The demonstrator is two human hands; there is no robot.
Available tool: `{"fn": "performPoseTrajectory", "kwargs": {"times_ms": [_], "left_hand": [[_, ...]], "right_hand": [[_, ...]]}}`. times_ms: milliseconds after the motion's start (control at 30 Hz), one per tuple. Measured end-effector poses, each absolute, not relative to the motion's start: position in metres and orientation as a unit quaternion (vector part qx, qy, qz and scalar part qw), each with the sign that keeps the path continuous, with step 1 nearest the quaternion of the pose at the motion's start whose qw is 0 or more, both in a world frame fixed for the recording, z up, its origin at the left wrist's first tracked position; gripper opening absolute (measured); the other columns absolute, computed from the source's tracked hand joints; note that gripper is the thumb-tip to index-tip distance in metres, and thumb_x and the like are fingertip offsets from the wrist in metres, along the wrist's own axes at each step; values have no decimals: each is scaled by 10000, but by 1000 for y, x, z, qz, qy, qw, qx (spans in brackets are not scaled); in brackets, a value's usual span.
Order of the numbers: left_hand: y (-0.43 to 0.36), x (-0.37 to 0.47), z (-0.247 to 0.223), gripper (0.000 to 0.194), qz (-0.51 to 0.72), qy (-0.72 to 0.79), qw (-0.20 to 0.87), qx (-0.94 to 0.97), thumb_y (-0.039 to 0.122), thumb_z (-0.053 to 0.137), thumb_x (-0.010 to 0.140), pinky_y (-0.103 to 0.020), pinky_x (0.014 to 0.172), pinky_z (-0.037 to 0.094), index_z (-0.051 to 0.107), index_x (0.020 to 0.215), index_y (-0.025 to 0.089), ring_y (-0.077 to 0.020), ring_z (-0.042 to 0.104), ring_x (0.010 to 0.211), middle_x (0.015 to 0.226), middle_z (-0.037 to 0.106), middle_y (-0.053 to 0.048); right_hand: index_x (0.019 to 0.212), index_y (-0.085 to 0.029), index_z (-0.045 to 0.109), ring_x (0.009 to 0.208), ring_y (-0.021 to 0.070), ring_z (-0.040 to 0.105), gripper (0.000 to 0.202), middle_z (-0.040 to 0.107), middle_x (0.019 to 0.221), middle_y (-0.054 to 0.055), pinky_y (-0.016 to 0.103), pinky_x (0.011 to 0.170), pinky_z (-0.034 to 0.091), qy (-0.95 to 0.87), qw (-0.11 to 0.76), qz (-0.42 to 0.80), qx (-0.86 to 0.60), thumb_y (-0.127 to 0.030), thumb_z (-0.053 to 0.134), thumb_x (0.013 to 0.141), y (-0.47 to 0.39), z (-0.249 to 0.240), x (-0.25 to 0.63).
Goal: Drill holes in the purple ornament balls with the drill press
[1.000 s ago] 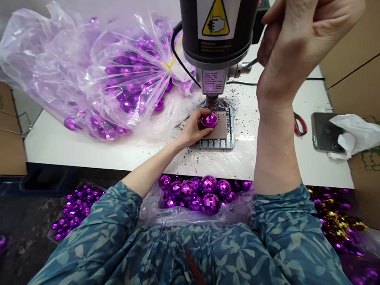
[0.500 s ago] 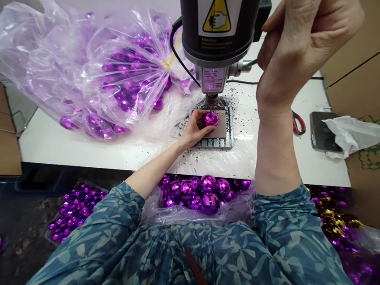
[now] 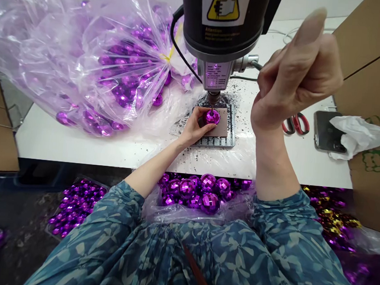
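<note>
My left hand (image 3: 196, 127) pinches a shiny purple mirror-faceted ball (image 3: 211, 116) between thumb and fingers. The ball rests on a brown board (image 3: 220, 126) over the slotted metal base (image 3: 232, 135) of a drill press (image 3: 221, 35). Its chuck (image 3: 213, 97) is right above the ball, with the bit at the ball's top; how deep it reaches I cannot tell. To the right of the drill press, my right hand (image 3: 297, 76) is closed in a fist around the feed lever (image 3: 256, 64), whose grip end the fingers hide.
A tied clear bag (image 3: 68, 58) of purple balls lies at the left. More purple balls (image 3: 210, 202) fill a plastic-lined container at my lap. Red-handled scissors (image 3: 299, 124), a phone (image 3: 327, 132) and white tissue (image 3: 358, 134) lie right, beside a cardboard box (image 3: 372, 86).
My right hand has come down and toward the drill press, turning the lever. The chuck has dropped closer to the ball. My left hand keeps its hold; the view has shifted slightly.
</note>
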State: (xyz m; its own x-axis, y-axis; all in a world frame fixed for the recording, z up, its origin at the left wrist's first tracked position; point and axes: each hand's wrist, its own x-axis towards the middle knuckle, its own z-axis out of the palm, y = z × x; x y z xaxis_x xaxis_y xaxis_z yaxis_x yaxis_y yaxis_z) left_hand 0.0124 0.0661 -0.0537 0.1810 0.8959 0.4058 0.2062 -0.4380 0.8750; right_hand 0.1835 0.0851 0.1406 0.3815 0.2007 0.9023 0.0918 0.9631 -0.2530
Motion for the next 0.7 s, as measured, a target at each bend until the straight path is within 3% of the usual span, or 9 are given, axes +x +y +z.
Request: {"fn": "performPoseTrajectory", "kwargs": {"times_ms": [233,367,700], "left_hand": [[67,12,-56,720,487,407,357,685,711,816,898,-530,1145,579,527,1367,249,-313,718,1301,1372,705,-126],[67,12,-57,719,485,417,357,681,720,808,897,-543,1161,563,532,1363,246,-318,712,1303,1364,700,-127],[63,15,-49,699,492,426,358,669,681,839,889,-512,1127,586,544,1334,228,-301,731,1254,1318,722,-128]], "right_hand": [[785,-203,663,404,-60,347,408,221,506,-80,124,459,276,-549,823,32,-140,-510,580,1039,90,128,184],[576,-166,405,384,-24,313,639,228,471,-56,207,438,256,-526,828,41,-189,-577,573,1035,83,121,181],[572,-209,175,355,31,205,745,249,401,-45,300,382,257,-539,810,1,-231,-721,461,1031,87,101,182]]}}
